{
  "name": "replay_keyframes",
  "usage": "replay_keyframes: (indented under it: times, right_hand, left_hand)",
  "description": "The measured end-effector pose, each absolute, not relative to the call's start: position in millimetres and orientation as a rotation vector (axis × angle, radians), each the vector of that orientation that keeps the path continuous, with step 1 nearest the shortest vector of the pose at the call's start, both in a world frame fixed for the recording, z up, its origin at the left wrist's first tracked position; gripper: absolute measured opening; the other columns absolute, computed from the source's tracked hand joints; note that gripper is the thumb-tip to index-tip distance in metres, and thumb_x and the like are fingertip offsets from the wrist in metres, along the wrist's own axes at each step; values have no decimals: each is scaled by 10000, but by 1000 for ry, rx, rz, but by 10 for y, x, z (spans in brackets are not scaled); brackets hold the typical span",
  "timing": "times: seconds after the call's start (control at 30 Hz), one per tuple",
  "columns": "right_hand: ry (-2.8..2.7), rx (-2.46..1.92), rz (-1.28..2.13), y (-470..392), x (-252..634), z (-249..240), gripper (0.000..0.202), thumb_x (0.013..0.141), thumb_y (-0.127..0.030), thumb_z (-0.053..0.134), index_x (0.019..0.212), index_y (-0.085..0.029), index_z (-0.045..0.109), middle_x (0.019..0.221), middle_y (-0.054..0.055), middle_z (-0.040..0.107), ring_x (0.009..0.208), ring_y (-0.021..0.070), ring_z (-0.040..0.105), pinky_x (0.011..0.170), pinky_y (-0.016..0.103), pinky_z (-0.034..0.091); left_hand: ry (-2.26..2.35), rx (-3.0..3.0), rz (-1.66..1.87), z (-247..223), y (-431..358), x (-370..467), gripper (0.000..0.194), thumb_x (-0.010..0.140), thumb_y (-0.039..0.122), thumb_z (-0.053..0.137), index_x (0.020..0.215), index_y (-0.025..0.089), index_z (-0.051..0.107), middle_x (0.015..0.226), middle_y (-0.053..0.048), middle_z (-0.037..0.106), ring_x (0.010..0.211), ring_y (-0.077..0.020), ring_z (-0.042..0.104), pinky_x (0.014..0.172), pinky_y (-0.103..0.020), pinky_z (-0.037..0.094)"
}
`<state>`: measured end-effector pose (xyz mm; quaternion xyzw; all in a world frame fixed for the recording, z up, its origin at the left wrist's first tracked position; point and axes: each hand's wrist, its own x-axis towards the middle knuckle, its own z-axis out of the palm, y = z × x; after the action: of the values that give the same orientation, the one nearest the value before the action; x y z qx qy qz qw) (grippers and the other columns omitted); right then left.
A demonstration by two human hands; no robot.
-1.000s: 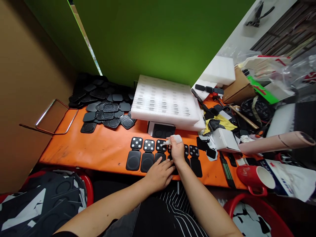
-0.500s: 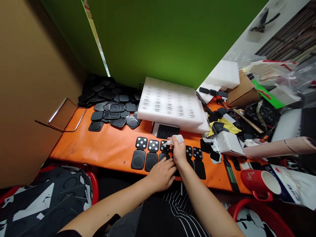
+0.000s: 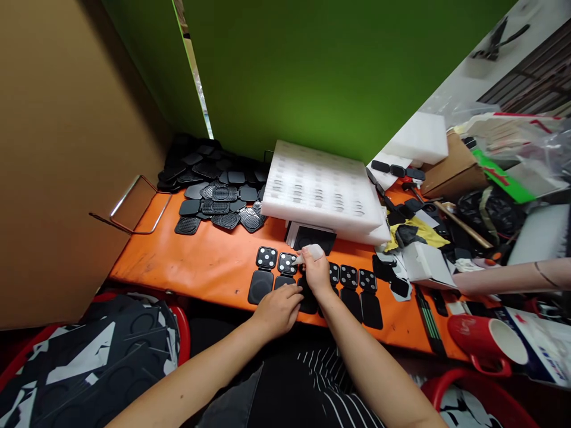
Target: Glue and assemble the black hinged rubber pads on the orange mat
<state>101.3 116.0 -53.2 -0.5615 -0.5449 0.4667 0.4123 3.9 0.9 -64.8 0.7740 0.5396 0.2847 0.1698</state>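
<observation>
Right hand (image 3: 317, 274) closed around a small white squeeze bottle (image 3: 311, 254), nozzle tipped down and left so the tip sits over the second dotted square (image 3: 286, 262) in the row of black hinged pieces (image 3: 352, 285); the tilt puts the nozzle right at the white dots on that square. Left hand (image 3: 277, 308) lies flat, fingers loosely spread, not gripping; it presses on the lower flap of the piece just under the nozzle, likely to keep it from sliding. The row lies along the near edge of the orange table (image 3: 205, 267), running both ways from the hands, each piece opened out flat with the dotted half away from the person. Just beyond the right hand, a white foam tray (image 3: 321, 190) with rows of pockets sits on top of a dark box. Far left of the hands, a loose pile of black covers (image 3: 214, 193), some ribbed. Right of the hands: clutter of scraps, a yellow rag (image 3: 422, 229), a cardboard tube (image 3: 513, 276) and a red mug (image 3: 484, 339). Red bins (image 3: 181, 339) below the table edge hold offcuts.
</observation>
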Motion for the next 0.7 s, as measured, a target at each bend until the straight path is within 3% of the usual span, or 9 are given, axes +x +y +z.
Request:
replay_keyframes:
  times: [0.53,0.7]
  right_hand:
    - [-1333,-1355,1239,1261,819,-466,348,768,-533,553,749,-186,566,652,11,640,489,124,496,453,240,381]
    - [-1269,-1288,1368,1163,647,-410,338,765,-523,559,761,-185,561,682,20,650,488,124,503,443,242,383]
  left_hand:
    - [1481,2107,727,-527,33,-17,229,822,186,520,1018,179,640,1176,-64,624,1090,-213,563,967,-366,459]
    - [1418,2144,729,-398,53,-192,212,838,240,520,995,179,648,1074,-64,659,1028,-218,579,959,-388,437]
